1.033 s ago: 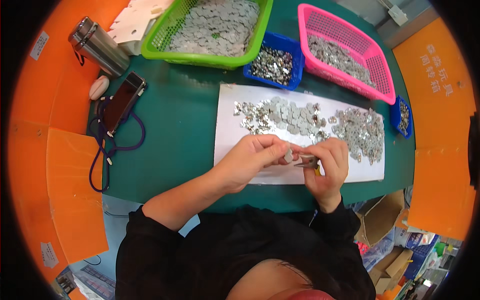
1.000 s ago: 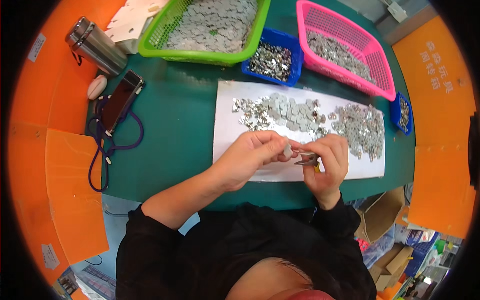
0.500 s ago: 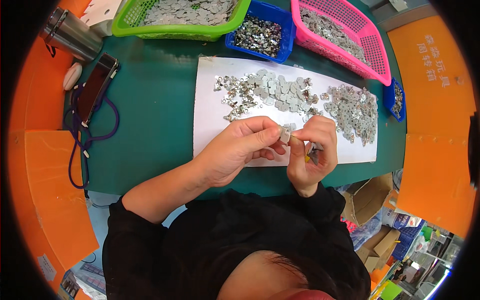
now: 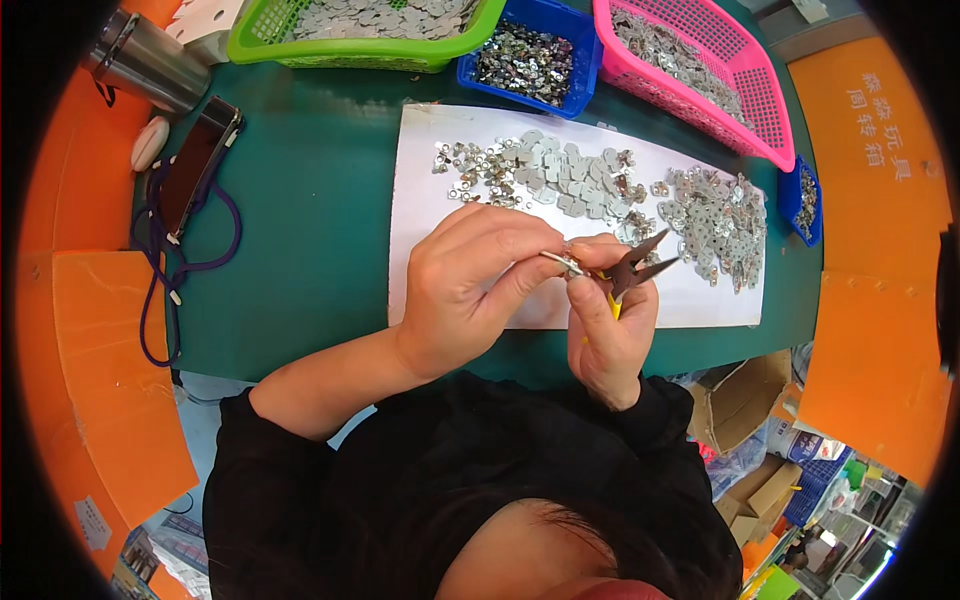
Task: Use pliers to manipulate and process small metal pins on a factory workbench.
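From left to right the green tabletop (image 4: 300,200) carries one steel flask (image 4: 145,62), one phone (image 4: 195,165) on a purple cord, one green basket (image 4: 360,30), two blue trays, the larger (image 4: 530,55) by the basket and a smaller (image 4: 805,200) at the far right, one pink basket (image 4: 700,75), and one white sheet (image 4: 440,230) strewn with too many small metal pieces (image 4: 600,190) to count. Above the sheet's near edge the left hand (image 4: 470,285) pinches one small metal part (image 4: 562,262) between thumb and forefinger, while the right hand (image 4: 610,325), touching it, is clenched round one pair of pliers (image 4: 635,265) whose jaws stand apart. Compared with a second ago, the hands sit lower and closer together, and the baskets lie nearer the top edge.
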